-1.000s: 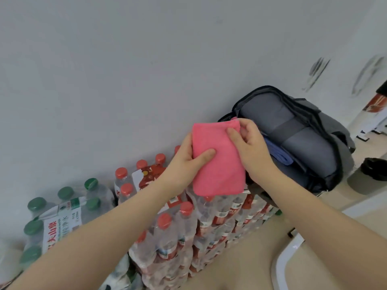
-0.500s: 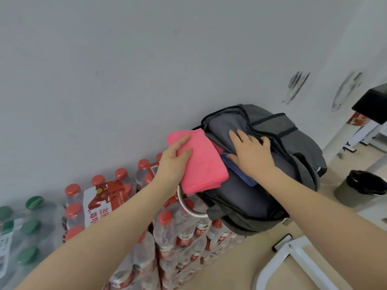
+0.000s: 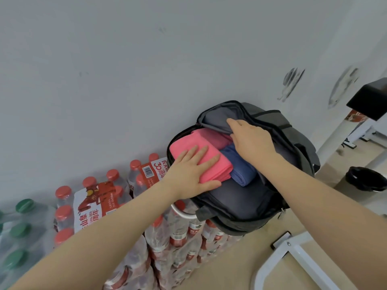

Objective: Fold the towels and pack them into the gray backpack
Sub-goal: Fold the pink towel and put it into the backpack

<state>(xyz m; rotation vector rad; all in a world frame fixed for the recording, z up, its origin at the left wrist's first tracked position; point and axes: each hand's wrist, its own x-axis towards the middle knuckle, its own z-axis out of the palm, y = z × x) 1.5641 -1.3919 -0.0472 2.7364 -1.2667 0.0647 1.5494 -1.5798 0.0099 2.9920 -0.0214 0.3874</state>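
The gray backpack (image 3: 240, 203) lies open on top of stacked packs of bottled water, against the wall. Inside it a folded pink towel (image 3: 221, 171) sits at the left, a darker pink towel (image 3: 215, 136) behind it and a folded blue towel (image 3: 240, 169) to its right. My left hand (image 3: 192, 172) lies flat on the pink towel with fingers straight, pressing on it. My right hand (image 3: 251, 143) holds the upper edge of the backpack's opening, index finger along the grey inner panel; its thumb is hidden.
Shrink-wrapped water bottles with red caps (image 3: 104, 206) fill the space below and left of the backpack, green-capped ones (image 3: 18, 229) further left. A black bin (image 3: 366, 180) stands on the floor at right, near white table legs (image 3: 293, 260) and a black-topped table (image 3: 368, 99).
My left hand carried the folded pink towel into the backpack and now lies flat on it. My right hand left the towel and moved to the backpack's opening, holding it apart.
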